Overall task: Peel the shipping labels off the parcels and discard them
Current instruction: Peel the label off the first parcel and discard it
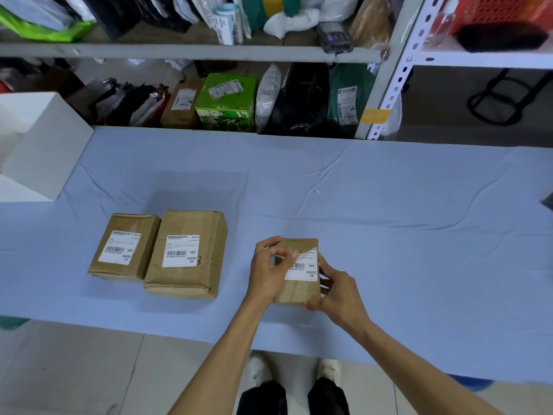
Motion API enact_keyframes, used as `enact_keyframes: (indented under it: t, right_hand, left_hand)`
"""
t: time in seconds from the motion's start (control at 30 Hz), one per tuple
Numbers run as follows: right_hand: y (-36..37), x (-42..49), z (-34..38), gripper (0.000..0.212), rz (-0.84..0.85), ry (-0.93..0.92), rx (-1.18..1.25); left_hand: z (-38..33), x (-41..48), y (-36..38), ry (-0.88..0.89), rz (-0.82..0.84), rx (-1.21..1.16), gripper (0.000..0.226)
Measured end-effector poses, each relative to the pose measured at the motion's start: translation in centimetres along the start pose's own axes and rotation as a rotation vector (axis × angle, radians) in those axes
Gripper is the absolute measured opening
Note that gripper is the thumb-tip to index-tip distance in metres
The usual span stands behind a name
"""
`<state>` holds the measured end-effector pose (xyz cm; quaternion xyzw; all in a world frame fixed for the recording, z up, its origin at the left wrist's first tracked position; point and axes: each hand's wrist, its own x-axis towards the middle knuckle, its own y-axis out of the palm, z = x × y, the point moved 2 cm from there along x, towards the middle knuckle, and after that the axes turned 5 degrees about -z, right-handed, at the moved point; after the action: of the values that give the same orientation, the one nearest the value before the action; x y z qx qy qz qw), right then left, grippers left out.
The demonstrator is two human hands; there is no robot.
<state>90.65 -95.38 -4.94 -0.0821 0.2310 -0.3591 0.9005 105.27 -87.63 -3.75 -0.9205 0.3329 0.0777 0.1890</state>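
Observation:
A small brown parcel [296, 290] stands on the blue cloth near the table's front edge. My right hand [338, 292] grips its right side and lower corner. My left hand [270, 271] pinches the top left corner of its white shipping label [305, 268], which is lifted and curled away from the cardboard. To the left lie two more brown parcels side by side, a smaller one [125, 250] and a bigger one [187, 254], each with a flat white label on top.
A white open box [45, 151] stands at the table's left end. Behind the blue-covered table [389, 220] are metal shelves [386, 85] packed with bags and parcels, among them a green carton [227, 101]. My legs and shoes show below.

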Motion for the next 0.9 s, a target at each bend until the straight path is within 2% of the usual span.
enact_keyframes:
  t: [0.9]
  right_hand:
    - [-0.09,0.1,0.27,0.086,-0.001,0.041,0.005]
  left_hand:
    - [-0.04,0.08,-0.2,-0.021,0.016,-0.052,0.012]
